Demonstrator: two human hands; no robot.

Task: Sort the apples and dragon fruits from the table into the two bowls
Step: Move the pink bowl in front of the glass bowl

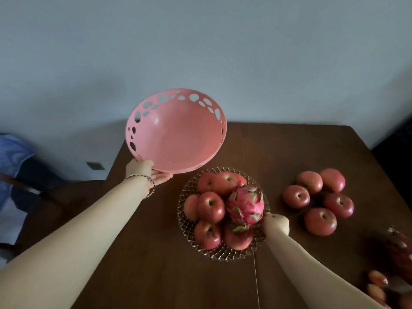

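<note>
Pale grey wall (pixel 223 52) backs a dark brown wooden worktop (pixel 156 264), its grain smooth and matte. Near the middle sits a clear glass bowl (pixel 225 255) with a faceted, scalloped rim, heaped with glossy red apples (pixel 210 206); a dragon fruit (pixel 246 206), pink with green-tipped scales, lies on top of them toward the right side. The right hand (pixel 276 224) is at the bowl's right rim just beside the dragon fruit, fingers curled in together; whether they grip the rim or the fruit cannot be told. The left hand (pixel 148 172), a thin bracelet (pixel 145 180) on its wrist, holds a pink bowl (pixel 176 134) aloft and tilted toward the camera, thumb over its near rim and the rest of the hand beneath. That bowl is smooth plastic, round, with irregular holes cut around its wall. Five loose apples (pixel 320 221) cluster on the worktop to the right, apart from the glass bowl. More reddish fruit (pixel 379 282) lies blurred at the lower right edge.
</note>
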